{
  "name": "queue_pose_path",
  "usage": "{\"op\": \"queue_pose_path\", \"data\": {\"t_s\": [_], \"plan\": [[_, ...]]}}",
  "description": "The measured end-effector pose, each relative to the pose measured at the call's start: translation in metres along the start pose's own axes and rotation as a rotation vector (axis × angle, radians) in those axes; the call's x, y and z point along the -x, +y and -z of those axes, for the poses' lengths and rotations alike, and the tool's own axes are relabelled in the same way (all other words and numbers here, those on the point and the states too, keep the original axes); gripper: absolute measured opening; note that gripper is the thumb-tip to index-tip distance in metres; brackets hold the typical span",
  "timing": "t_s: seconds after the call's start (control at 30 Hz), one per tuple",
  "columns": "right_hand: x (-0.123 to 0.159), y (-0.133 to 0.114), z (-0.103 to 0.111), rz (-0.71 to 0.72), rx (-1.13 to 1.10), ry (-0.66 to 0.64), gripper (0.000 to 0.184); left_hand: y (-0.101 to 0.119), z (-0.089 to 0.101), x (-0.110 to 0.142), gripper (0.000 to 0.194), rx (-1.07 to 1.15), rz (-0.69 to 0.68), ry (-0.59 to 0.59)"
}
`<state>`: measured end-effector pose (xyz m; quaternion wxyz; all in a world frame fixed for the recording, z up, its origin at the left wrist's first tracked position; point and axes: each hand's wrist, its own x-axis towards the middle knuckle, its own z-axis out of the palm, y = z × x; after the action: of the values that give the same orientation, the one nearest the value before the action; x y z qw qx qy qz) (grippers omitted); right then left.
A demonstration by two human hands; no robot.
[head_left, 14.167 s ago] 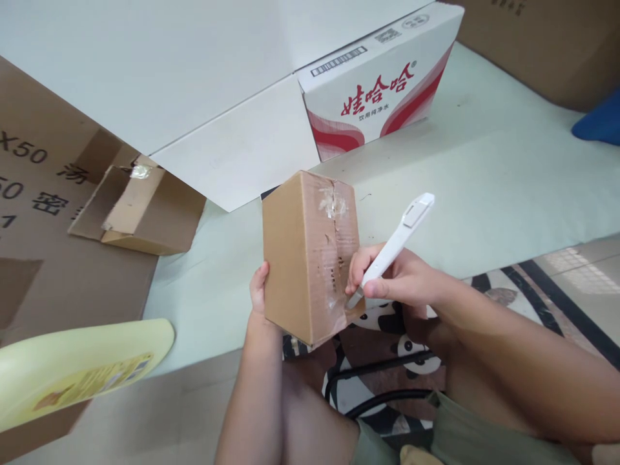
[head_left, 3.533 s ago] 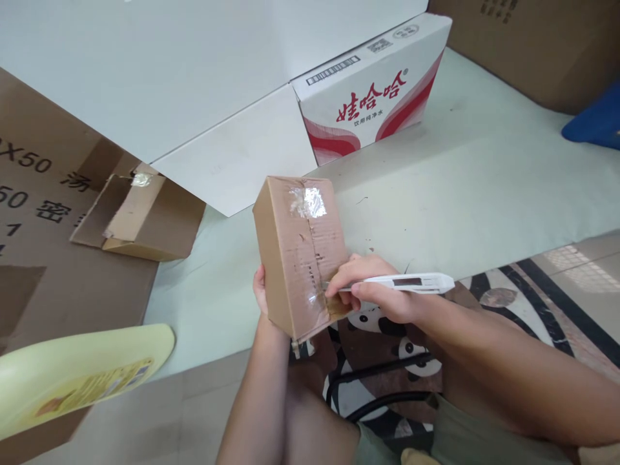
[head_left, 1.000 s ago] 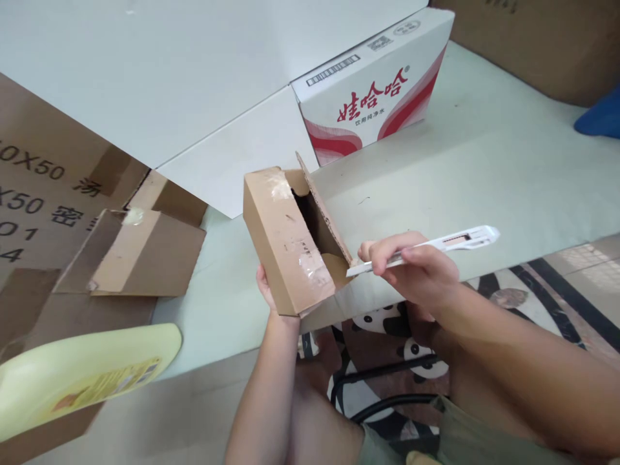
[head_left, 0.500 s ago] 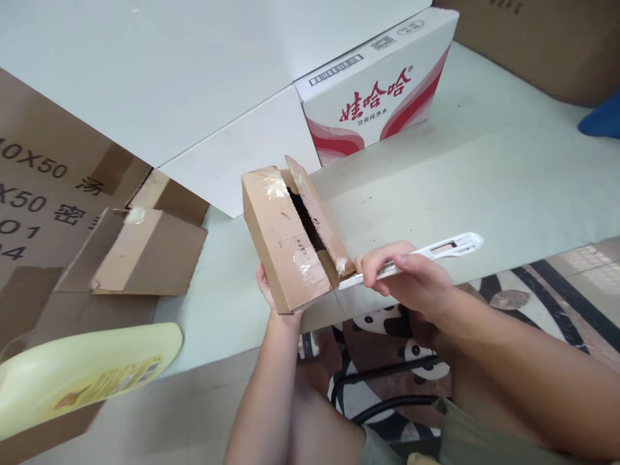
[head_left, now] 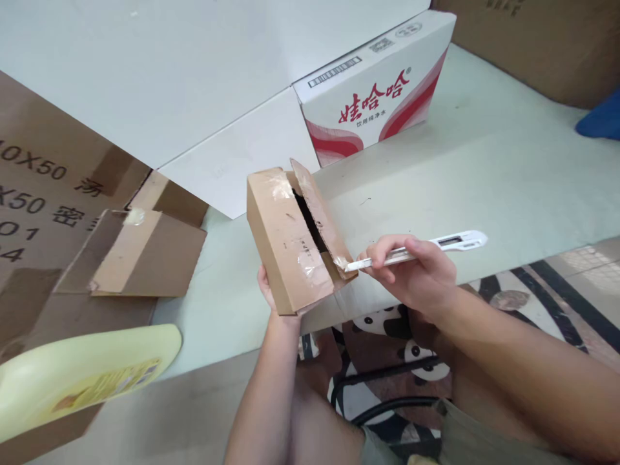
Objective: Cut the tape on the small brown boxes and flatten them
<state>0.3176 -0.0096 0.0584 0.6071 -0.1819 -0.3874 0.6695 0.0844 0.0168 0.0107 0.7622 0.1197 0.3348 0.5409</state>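
A small brown cardboard box (head_left: pixel 276 242), tilted, is held up over the table by my left hand (head_left: pixel 265 287), whose fingers are mostly hidden behind and under it. Its top flap stands partly raised along a dark slit, and bits of clear tape cling to the cardboard. My right hand (head_left: pixel 411 268) is closed around a white utility knife (head_left: pixel 458 241). The knife's front end points left and reaches the near corner of the raised flap, by a piece of tape; whether the blade touches cannot be made out.
A white carton with red lettering (head_left: pixel 372 110) stands at the back beside a white panel (head_left: pixel 232 155). To the left are an open cardboard box (head_left: pixel 159 258) and a pale yellow bottle (head_left: pixel 92 368). A blue object (head_left: pixel 600 119) is at the right edge of the pale green tabletop (head_left: pixel 504 174).
The knife's front end has shifted slightly up and right, from beside the box opening onto the flap corner. The box has moved a little to the right in my left hand.
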Motion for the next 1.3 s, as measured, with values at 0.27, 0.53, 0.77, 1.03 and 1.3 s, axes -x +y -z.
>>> {"op": "queue_pose_path", "data": {"t_s": [0.27,0.53,0.77,1.03,1.3], "plan": [[0.001,0.002,0.001,-0.006,0.027,-0.031,0.041,-0.001,0.003,-0.003,0.046,0.041,-0.115,0.071],[0.002,0.001,0.000,-0.046,0.057,-0.040,0.039,0.000,0.006,-0.002,0.049,-0.033,-0.088,0.017],[0.001,-0.001,-0.002,-0.054,0.083,-0.035,0.038,0.001,0.008,-0.004,0.046,0.007,-0.078,0.085],[0.002,0.000,-0.002,-0.025,0.100,-0.041,0.035,0.002,0.003,-0.003,0.044,0.034,-0.106,0.151],[0.002,0.002,-0.003,-0.027,0.087,-0.045,0.034,0.001,-0.001,-0.002,0.043,0.028,-0.103,0.132]]}}
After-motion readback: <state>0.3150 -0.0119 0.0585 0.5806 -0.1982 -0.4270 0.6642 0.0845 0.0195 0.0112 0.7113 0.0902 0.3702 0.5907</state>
